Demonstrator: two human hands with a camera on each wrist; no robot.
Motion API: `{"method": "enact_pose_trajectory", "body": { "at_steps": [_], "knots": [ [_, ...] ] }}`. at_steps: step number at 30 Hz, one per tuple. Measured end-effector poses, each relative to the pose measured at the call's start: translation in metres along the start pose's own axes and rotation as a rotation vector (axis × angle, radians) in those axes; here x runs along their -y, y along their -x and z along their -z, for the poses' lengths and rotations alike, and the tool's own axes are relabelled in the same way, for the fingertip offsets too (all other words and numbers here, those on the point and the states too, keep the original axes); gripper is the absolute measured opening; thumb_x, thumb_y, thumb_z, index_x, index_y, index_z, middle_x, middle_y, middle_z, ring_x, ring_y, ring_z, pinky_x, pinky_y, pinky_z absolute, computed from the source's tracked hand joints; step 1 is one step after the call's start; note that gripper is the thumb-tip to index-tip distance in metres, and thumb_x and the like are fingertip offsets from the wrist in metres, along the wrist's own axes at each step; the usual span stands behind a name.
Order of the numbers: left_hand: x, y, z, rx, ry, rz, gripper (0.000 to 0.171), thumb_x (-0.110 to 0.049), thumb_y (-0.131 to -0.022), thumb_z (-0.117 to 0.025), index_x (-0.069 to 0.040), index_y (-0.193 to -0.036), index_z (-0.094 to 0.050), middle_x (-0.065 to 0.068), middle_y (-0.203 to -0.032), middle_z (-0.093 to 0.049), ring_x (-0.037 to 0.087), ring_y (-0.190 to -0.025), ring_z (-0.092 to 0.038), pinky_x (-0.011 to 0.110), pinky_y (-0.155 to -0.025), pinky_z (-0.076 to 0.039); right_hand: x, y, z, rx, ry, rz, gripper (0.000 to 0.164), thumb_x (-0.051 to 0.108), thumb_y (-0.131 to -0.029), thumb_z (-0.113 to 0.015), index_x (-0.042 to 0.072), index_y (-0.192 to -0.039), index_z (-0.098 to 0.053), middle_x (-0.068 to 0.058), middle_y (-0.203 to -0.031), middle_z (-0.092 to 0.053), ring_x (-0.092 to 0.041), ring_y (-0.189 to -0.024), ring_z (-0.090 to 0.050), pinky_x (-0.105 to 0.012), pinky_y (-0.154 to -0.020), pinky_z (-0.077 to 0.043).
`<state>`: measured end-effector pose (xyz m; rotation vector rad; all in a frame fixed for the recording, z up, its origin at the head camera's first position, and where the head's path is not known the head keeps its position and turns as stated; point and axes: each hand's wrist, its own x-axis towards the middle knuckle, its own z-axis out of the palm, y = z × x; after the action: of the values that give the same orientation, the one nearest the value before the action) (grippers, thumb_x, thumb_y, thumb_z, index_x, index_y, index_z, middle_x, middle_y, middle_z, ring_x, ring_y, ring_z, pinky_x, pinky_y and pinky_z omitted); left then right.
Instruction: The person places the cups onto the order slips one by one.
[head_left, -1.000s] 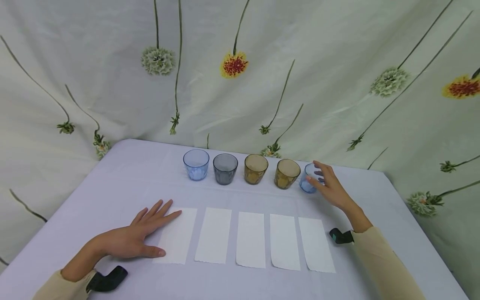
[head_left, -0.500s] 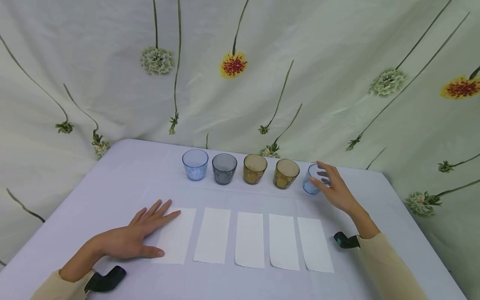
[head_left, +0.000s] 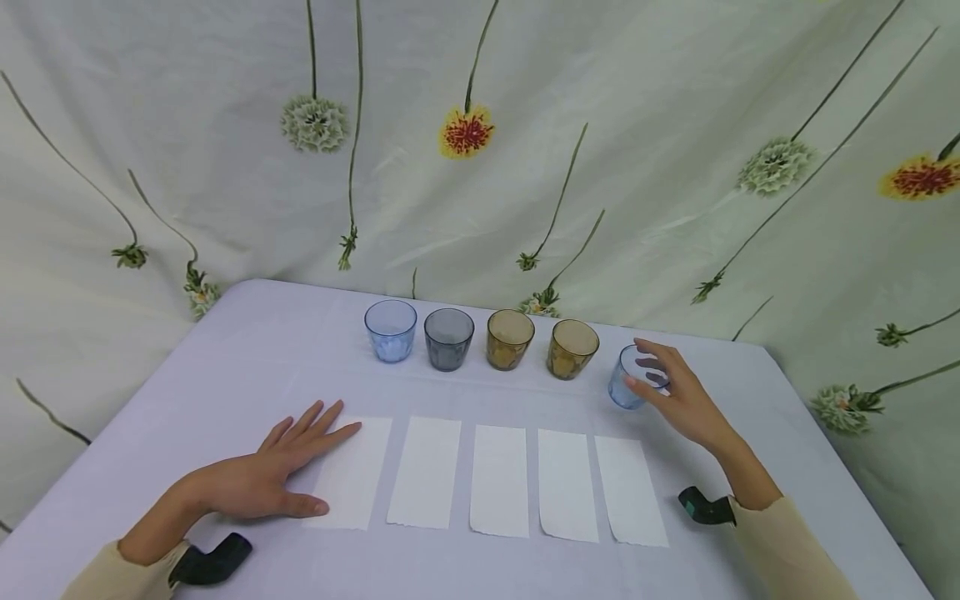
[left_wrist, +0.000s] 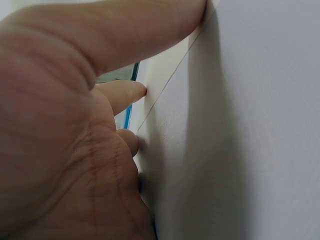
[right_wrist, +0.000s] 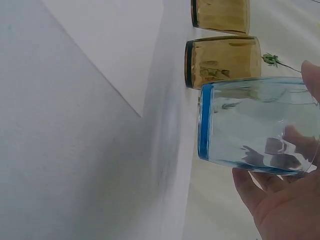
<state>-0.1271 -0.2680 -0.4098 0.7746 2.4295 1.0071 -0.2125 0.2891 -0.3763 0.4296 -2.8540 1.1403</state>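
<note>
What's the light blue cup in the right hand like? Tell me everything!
The clear light blue cup looks like glass, seems empty and roughly upright, with an open top and a darker blue base. The right hand holds it near the rim, thumb and fingers on opposite sides. It is right of a brown glass cup, beyond the rightmost white paper strip. Whether its base touches the white tabletop is unclear.

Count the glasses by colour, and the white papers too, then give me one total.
Blue glasses: 2
Grey glass: 1
Brown glasses: 2
White papers: 5
Total: 10
</note>
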Motion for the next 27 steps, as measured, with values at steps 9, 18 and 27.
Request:
{"method": "enact_pose_trajectory", "body": {
  "at_steps": [9, 18, 27],
  "knots": [
    [-0.001, 0.0, -0.001, -0.001, -0.002, -0.001, 0.088, -0.041, -0.089, -0.072, -0.023, -0.16, -0.024, 0.025, -0.166, 0.008, 0.057, -0.146, 0.018, 0.007, -0.101, 0.028, 0.007, 0.017, -0.001, 0.033, -0.044, 0.044, 0.061, 0.028, -0.101, -0.061, 0.013, -0.154, -0.035, -0.018, -0.153, -0.034, -0.041, -0.136, -0.042, -0.065, -0.107, -0.038],
    [0.0, 0.001, -0.001, -0.007, -0.019, -0.006, 0.088, -0.042, -0.089, -0.072, -0.024, -0.16, -0.024, 0.025, -0.166, 0.006, 0.057, -0.146, 0.016, 0.004, -0.1, 0.026, 0.013, 0.031, 0.004, 0.045, -0.005, 0.071, 0.056, 0.026, -0.099, -0.065, 0.018, -0.15, -0.043, -0.014, -0.146, -0.045, -0.038, -0.129, -0.052, -0.061, -0.099, -0.048],
    [-0.003, 0.001, 0.0, -0.002, 0.009, 0.011, 0.089, -0.042, -0.088, -0.072, -0.024, -0.16, -0.024, 0.023, -0.167, 0.008, 0.054, -0.147, 0.019, 0.007, -0.101, 0.029, 0.011, 0.041, 0.008, 0.051, 0.022, 0.072, 0.056, 0.027, -0.096, -0.069, 0.018, -0.147, -0.046, -0.013, -0.141, -0.049, -0.034, -0.12, -0.058, -0.032, -0.092, -0.054]
  ]
}}
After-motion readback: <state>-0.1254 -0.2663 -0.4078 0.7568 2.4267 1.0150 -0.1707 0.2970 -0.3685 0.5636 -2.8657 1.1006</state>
